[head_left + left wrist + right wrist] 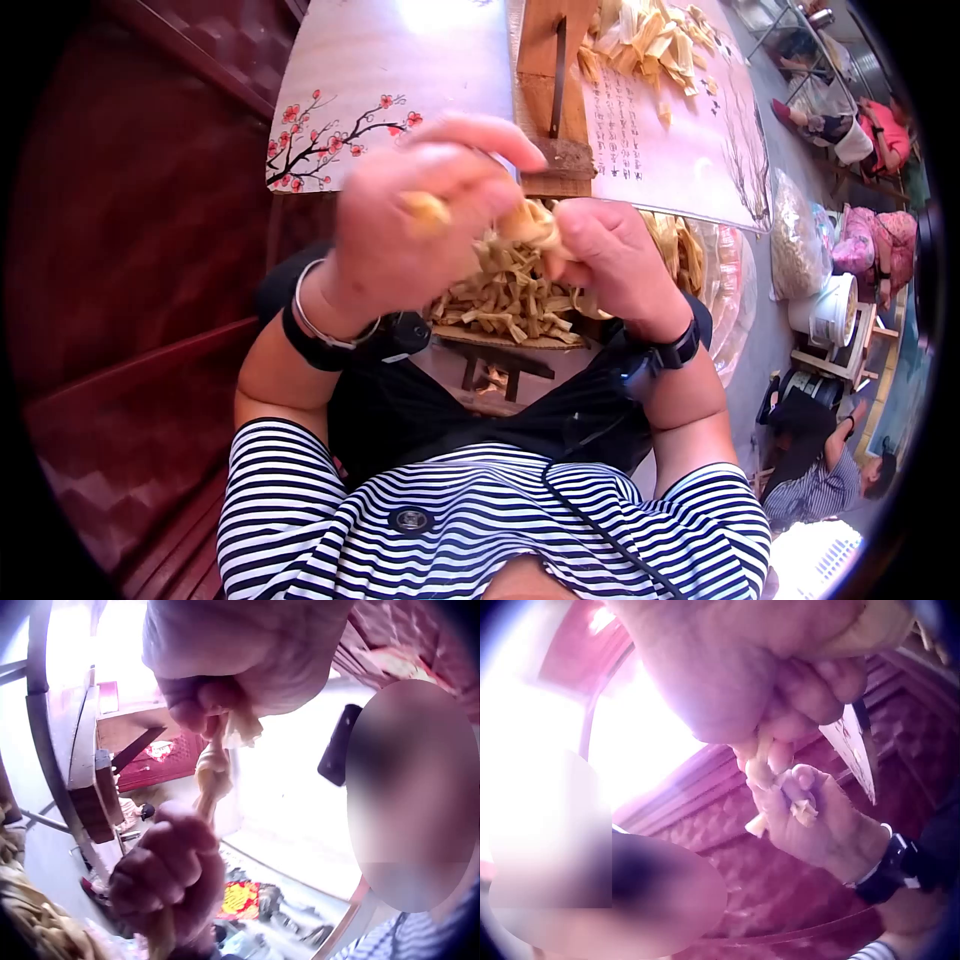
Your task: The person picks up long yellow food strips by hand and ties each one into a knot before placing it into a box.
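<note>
Desk (400,70) with a plum-blossom print lies beyond the work; its wooden block (536,60) looks near enough to knock knuckles if a pull slips. A heap of pale pieces (515,305) sits below, where a dropped one would likely get lost. Left hand (400,230) and right hand (620,260) each pinch the twisted strip (213,772), stretched between them above the heap. Too hard a tug could tear it; a loose pinch on its short end could let the twist unravel.
</note>
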The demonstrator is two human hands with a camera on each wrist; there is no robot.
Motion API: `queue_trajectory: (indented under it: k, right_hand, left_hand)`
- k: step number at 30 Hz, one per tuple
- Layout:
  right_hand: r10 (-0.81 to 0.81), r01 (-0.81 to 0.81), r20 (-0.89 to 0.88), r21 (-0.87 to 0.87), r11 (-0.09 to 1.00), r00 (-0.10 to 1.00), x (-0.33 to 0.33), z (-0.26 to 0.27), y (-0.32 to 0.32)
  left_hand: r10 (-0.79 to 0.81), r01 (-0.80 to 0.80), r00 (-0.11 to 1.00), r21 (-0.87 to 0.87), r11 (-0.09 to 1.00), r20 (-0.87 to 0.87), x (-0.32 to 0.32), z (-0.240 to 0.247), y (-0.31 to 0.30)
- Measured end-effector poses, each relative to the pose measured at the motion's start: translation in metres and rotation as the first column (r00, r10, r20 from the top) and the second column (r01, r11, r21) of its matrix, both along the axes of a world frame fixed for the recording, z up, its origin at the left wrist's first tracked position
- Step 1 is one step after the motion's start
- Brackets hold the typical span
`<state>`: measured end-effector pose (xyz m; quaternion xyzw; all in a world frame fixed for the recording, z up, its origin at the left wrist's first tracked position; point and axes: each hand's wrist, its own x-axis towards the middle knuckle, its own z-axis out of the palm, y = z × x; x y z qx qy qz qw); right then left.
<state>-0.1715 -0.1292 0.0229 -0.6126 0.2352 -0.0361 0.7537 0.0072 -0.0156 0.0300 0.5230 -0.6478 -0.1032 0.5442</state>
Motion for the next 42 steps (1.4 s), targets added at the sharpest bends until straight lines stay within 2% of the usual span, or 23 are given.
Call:
queue_trajectory:
  k: [1, 3, 7, 8, 11, 16, 19, 20, 23, 24, 27, 28, 29, 31, 32, 33, 35, 36, 38, 39, 40, 41, 42]
  right_hand:
    - [0.004, -0.014, 0.073, 0.141, 0.99, 0.997, -0.002, -0.004, -0.003]
    - [-0.016, -0.074, 0.215, 0.405, 0.911, 0.977, -0.003, -0.01, -0.007]
    - [-0.076, 0.048, 0.121, 0.223, 0.974, 0.99, 0.006, -0.006, 0.001]
    - [-0.116, 0.084, 0.08, 0.321, 0.944, 0.99, 0.009, 0.003, 0.008]
    - [-0.105, 0.115, -0.061, 0.19, 0.975, 0.993, 0.0, 0.002, -0.004]
    - [-0.335, 0.349, 0.1, -0.244, 0.905, 0.937, 0.0, 0.005, -0.012]
    - [-0.448, 0.52, 0.265, -0.467, 0.715, 0.854, 0.007, -0.001, -0.025]
    - [-0.479, 0.554, 0.282, -0.487, 0.675, 0.831, 0.011, -0.002, -0.029]
    - [-0.438, 0.47, 0.25, -0.712, 0.522, 0.864, 0.023, -0.024, -0.052]
    - [-0.423, 0.465, 0.302, -0.808, 0.363, 0.854, 0.026, -0.032, -0.056]
    - [-0.505, 0.545, 0.306, -0.715, 0.438, 0.807, 0.015, -0.028, -0.061]
    - [-0.488, 0.519, 0.274, -0.7, 0.49, 0.829, 0.011, -0.022, -0.053]
    - [-0.423, 0.529, 0.351, -0.725, 0.441, 0.835, 0.011, -0.023, -0.04]
    - [-0.003, 0.524, 0.537, -0.821, 0.227, 0.844, 0.014, -0.015, -0.026]
    - [0.089, 0.465, 0.492, -0.858, 0.216, 0.866, 0.011, -0.007, -0.017]
    - [0.205, 0.495, 0.536, -0.84, 0.221, 0.819, 0.013, -0.01, -0.015]
    - [0.352, 0.46, 0.518, -0.855, 0.239, 0.78, 0.011, -0.001, -0.004]
    - [0.379, 0.457, 0.523, -0.852, 0.255, 0.763, 0.01, -0.001, 0.001]
    - [0.399, 0.44, 0.512, -0.859, 0.263, 0.761, 0.002, 0.0, 0.003]
    - [0.396, 0.427, 0.497, -0.867, 0.255, 0.772, -0.002, 0.002, 0.0]
    - [0.387, 0.448, 0.561, -0.824, 0.348, 0.732, -0.001, 0.001, -0.001]
    - [0.423, 0.409, 0.574, -0.81, 0.42, 0.701, -0.002, -0.001, -0.004]
    - [0.396, 0.403, 0.561, -0.816, 0.415, 0.727, -0.006, 0.001, -0.003]
  left_hand:
    - [-0.002, 0.006, 0.981, 0.019, 1.0, -0.195, 0.001, -0.002, 0.001]
    - [0.001, 0.029, 0.831, 0.046, 0.999, -0.556, 0.003, -0.007, 0.001]
    - [-0.059, 0.346, 0.662, 0.235, 0.908, -0.747, -0.003, -0.016, -0.007]
    - [-0.09, 0.51, 0.526, 0.229, 0.829, -0.846, -0.009, -0.013, -0.004]
    - [-0.014, 0.523, 0.527, 0.312, 0.793, -0.85, -0.005, -0.015, -0.007]
    - [0.065, 0.2, 0.679, 0.269, 0.942, -0.731, -0.008, -0.02, -0.011]
    - [0.199, -0.006, 0.799, 0.322, 0.947, -0.568, -0.004, -0.02, -0.028]
    - [0.209, 0.038, 0.744, 0.352, 0.935, -0.635, -0.006, -0.015, -0.033]
    - [0.346, -0.236, 0.881, 0.333, 0.913, -0.323, -0.004, -0.041, -0.054]
    - [0.386, -0.304, 0.888, 0.311, 0.9, -0.251, -0.004, -0.043, -0.056]
    - [0.424, -0.28, 0.83, 0.387, 0.879, -0.362, 0.001, -0.036, -0.044]
    - [0.455, -0.304, 0.841, 0.44, 0.845, -0.292, 0.0, -0.03, -0.037]
    - [0.388, -0.305, 0.886, 0.312, 0.9, -0.253, -0.004, -0.03, -0.032]
    - [0.255, -0.251, 0.958, 0.043, 0.967, -0.131, -0.012, -0.027, -0.023]
    - [0.184, -0.186, 0.978, -0.016, 0.982, -0.101, -0.023, -0.018, -0.019]
    - [0.082, -0.085, 0.976, -0.004, 0.996, -0.201, -0.031, -0.019, -0.015]
    - [0.005, 0.19, 0.863, 0.333, 0.924, -0.505, -0.033, -0.02, -0.001]
    - [0.091, 0.257, 0.756, 0.422, 0.869, -0.648, -0.039, -0.015, 0.0]
    - [-0.182, 0.331, 0.909, 0.386, 0.861, -0.375, -0.042, -0.026, -0.005]
    - [-0.319, 0.379, 0.923, 0.366, 0.85, -0.216, -0.043, -0.032, -0.007]
    - [-0.397, 0.562, 0.823, 0.482, 0.672, -0.406, -0.042, -0.034, -0.007]
    - [-0.442, 0.631, 0.775, 0.513, 0.581, -0.452, -0.04, -0.028, -0.005]
    - [-0.476, 0.688, 0.725, 0.541, 0.483, -0.497, -0.038, -0.022, -0.003]
